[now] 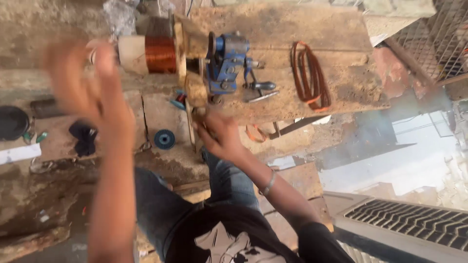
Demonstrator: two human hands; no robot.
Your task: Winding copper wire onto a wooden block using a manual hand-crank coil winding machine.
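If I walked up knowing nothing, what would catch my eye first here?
Probably the blue hand-cranked winder clamped on the wooden board, with a shiny copper wire coil to its left. A loop of reddish wire lies to its right. The left hand is raised and blurred; the right hand rests at the board's near edge.

A single head-worn camera looks steeply down from above the person's own chest and knees, facing forward over a wooden bench (pixel 292 29) that fills the upper frame at close range. The raised left arm sits nearest the lens and is blurred, perhaps by motion; floor lies below.
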